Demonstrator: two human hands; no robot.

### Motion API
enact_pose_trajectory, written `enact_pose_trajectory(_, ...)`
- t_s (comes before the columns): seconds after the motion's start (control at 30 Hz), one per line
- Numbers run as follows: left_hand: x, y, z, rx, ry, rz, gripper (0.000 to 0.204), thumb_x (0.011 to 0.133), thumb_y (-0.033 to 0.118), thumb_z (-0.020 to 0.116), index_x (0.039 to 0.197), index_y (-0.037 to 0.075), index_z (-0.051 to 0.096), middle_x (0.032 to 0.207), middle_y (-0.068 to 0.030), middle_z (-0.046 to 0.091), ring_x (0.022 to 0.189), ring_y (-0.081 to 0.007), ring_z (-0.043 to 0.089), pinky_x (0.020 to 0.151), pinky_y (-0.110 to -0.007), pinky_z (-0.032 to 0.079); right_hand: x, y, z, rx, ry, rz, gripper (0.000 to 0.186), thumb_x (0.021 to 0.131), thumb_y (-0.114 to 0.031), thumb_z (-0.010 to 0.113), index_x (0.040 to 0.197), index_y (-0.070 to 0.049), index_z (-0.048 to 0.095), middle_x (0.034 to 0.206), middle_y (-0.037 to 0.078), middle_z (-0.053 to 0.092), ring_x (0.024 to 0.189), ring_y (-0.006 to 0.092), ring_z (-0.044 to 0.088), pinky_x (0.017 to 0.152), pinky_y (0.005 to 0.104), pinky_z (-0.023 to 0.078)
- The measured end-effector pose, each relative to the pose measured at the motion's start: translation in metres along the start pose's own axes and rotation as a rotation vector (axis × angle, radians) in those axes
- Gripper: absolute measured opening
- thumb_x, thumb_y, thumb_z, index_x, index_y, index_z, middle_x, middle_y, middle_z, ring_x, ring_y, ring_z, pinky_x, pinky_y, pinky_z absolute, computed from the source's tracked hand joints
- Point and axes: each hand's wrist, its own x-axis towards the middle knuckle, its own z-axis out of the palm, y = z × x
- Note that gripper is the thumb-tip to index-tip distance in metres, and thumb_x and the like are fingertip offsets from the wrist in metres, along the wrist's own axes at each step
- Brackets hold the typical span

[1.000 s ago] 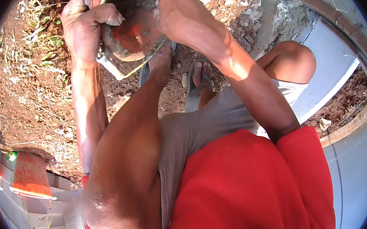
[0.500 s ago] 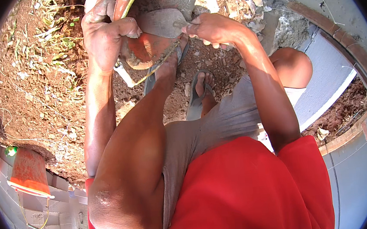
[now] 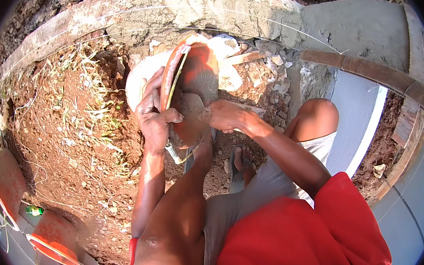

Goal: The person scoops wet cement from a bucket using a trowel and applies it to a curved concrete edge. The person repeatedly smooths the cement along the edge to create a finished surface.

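Observation:
An orange bucket (image 3: pixel 200 60) is tipped on its side, its inner wall smeared with grey mortar. My left hand (image 3: pixel 154 118) is closed on the bucket's rim, thumb toward the opening. In my right hand (image 3: pixel 228 116) is a trowel (image 3: pixel 192 104), its grey blade reaching into the bucket's mouth; most of the handle is hidden in my fist. A yellowish cord handle hangs from the rim, with a pale grip (image 3: pixel 172 152) near my left wrist. Beneath the bucket are my legs and sandalled feet (image 3: pixel 241 160).
A low wall with wet mortar (image 3: pixel 186 13) curves across the far side, with string lines along it. At right are a grey-painted slab (image 3: pixel 354 115) and a brick edging (image 3: pixel 363 73). Two orange buckets (image 3: pixel 55 237) lie at lower left beside a green bottle (image 3: pixel 34 210). Loose soil and rubble surround me.
The view has shifted, bringing the far wall into sight. My right hand has moved the trowel blade further down into the bucket. My left hand keeps its hold on the rim.

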Motion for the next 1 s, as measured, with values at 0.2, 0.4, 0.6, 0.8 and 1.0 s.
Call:
enact_pose_trajectory(0.2,0.005,0.006,0.003,-0.052,0.099,-0.105,0.074,0.053,-0.013,0.061,0.126,-0.007,0.071,0.137,-0.0151,0.067,0.128,-0.0226,0.055,0.119,-0.038,0.031,-0.051,-0.033,-0.026,0.443,-0.214,0.028,0.051,0.107,-0.047,0.060,0.094,0.002,0.068,0.065,0.006,0.059,0.051,0.0142,0.057,0.049,0.0337,0.047)
enact_pose_trajectory(0.4,0.007,-0.003,-0.014,0.002,0.199,-0.051,0.047,0.057,-0.012,0.056,0.101,-0.010,0.072,0.110,-0.0123,0.074,0.068,-0.0110,0.059,0.061,-0.022,0.048,-0.115,-0.024,-0.085,0.474,-0.058,0.160,0.055,0.099,-0.054,0.066,0.113,0.000,0.072,0.071,0.005,0.060,0.057,0.0131,0.058,0.053,0.0314,0.048)
enact_pose_trajectory(0.6,0.009,0.010,-0.005,-0.117,0.192,-0.089,0.044,0.056,-0.011,0.055,0.097,-0.010,0.070,0.106,-0.0133,0.074,0.066,-0.0121,0.060,0.058,-0.023,0.050,-0.171,-0.030,-0.162,0.143,0.404,0.201,0.049,0.094,-0.037,0.071,0.127,0.000,0.072,0.090,0.013,0.073,0.072,0.0217,0.071,0.071,0.0375,0.058)
enact_pose_trajectory(0.8,0.016,0.011,0.003,-0.190,0.172,-0.111,0.070,0.052,-0.017,0.058,0.120,-0.008,0.073,0.103,-0.0060,0.070,0.074,-0.0092,0.057,0.060,-0.022,0.047,-0.078,0.002,-0.146,-0.357,1.181,0.115,0.045,0.092,-0.030,0.068,0.129,-0.004,0.074,0.135,0.023,0.070,0.126,0.0399,0.066,0.109,0.0474,0.051)
enact_pose_trajectory(1.0,0.006,0.004,-0.010,-0.037,0.195,-0.039,0.058,0.055,-0.008,0.055,0.111,-0.011,0.070,0.124,-0.0160,0.070,0.075,-0.0136,0.065,0.060,-0.023,0.053,-0.096,-0.017,-0.124,0.504,0.932,0.145,0.048,0.103,-0.040,0.065,0.124,0.003,0.070,0.077,0.007,0.066,0.053,0.0147,0.061,0.054,0.0318,0.051)
